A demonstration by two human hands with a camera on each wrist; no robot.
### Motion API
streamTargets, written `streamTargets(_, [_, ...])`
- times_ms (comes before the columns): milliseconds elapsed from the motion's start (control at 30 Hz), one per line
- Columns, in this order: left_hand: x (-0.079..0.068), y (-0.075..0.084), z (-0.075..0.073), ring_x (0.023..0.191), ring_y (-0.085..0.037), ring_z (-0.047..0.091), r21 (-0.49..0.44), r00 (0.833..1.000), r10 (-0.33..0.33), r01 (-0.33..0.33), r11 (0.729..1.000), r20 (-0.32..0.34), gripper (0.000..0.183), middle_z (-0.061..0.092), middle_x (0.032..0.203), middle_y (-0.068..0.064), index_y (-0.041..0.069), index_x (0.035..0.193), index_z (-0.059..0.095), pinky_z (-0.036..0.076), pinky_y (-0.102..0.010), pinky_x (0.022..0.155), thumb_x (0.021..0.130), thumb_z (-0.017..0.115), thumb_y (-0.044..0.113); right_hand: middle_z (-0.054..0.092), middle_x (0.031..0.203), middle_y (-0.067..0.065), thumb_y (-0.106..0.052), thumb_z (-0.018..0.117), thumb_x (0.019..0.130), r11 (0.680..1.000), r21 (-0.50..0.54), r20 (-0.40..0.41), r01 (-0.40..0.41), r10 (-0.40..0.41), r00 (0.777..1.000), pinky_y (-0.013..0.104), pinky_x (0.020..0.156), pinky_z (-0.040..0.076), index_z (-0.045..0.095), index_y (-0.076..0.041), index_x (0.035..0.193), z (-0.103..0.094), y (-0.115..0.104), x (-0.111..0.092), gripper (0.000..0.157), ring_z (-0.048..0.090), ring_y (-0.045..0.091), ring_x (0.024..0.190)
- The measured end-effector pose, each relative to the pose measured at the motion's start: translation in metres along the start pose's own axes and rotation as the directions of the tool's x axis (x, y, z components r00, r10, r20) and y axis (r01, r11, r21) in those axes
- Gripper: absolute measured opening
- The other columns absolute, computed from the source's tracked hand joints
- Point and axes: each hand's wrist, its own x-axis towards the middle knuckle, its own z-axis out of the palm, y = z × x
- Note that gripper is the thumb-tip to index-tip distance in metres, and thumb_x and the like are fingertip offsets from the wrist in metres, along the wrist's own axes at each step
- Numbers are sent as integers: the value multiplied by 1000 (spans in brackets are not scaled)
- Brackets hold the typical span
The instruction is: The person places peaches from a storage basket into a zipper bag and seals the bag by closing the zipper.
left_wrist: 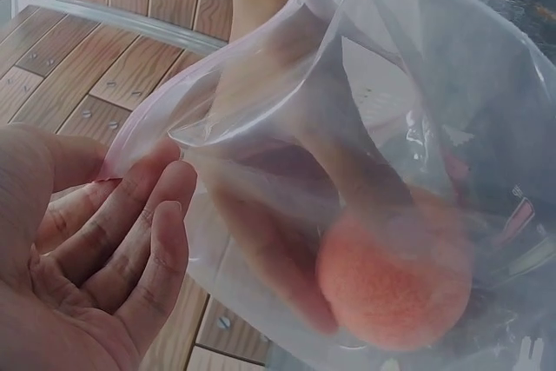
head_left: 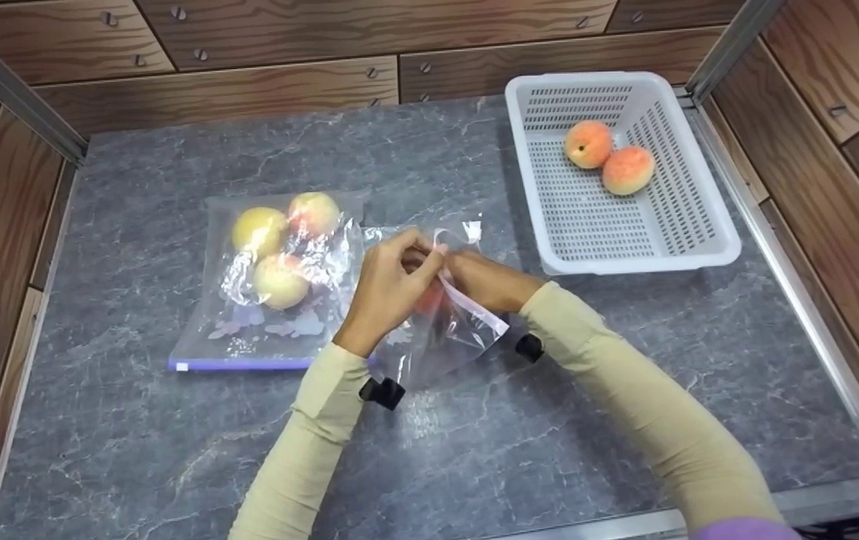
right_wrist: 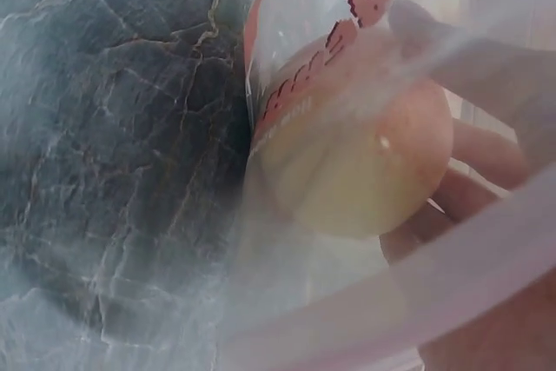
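1. Peach [left_wrist: 395, 271] is sitting inside the open bag [left_wrist: 486, 67], and its colour is showing through the clear film.
2. Right hand [head_left: 493, 277] is reaching through the mouth of the open bag and is pinching the peach between thumb and fingers.
3. Left hand [head_left: 391, 281] is pinching the pink strip [head_left: 474, 306] at this mouth; its other fingers are curling loosely.
4. For good work, I think, the left hand should be lifting this edge away from the right wrist, so that film is not folding over the fingers.
5. Right hand should be releasing only when the peach is resting on the bottom of the open bag; whether it is touching there now, I cannot tell.
6. Fruit skin is probably bruising easily, so the fingers should be pressing lightly, and opening only a little before coming out.
7. Left of the open bag, the other bag [head_left: 211, 337] is lying with three peaches [head_left: 283, 281]; the left arm should be avoiding it.
8. Right of the open bag and farther away, the basket [head_left: 530, 187] is holding two peaches [head_left: 628, 170].
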Motion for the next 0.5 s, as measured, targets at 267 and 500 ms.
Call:
streamTargets(267, [0, -1, -2, 60, -17, 69, -34, 999, -39, 40, 999, 11, 16, 72, 73, -5, 2, 86, 65, 59, -29, 57, 99, 66, 11, 67, 124, 14, -4, 74, 85, 998, 44, 7, -39, 39, 999, 42, 105, 48, 63, 1, 131, -20, -10, -3, 47, 62, 27, 116])
streamTargets(500, [-2, -2, -3, 62, -26, 71, -49, 998, -60, 61, 997, 17, 16, 73, 77, -8, 1, 88, 65, 59, -30, 56, 99, 66, 13, 70, 120, 15, -7, 77, 89, 996, 73, -33, -55, 58, 998, 44, 99, 54, 67, 1, 124, -51, -26, -18, 37, 66, 30, 110])
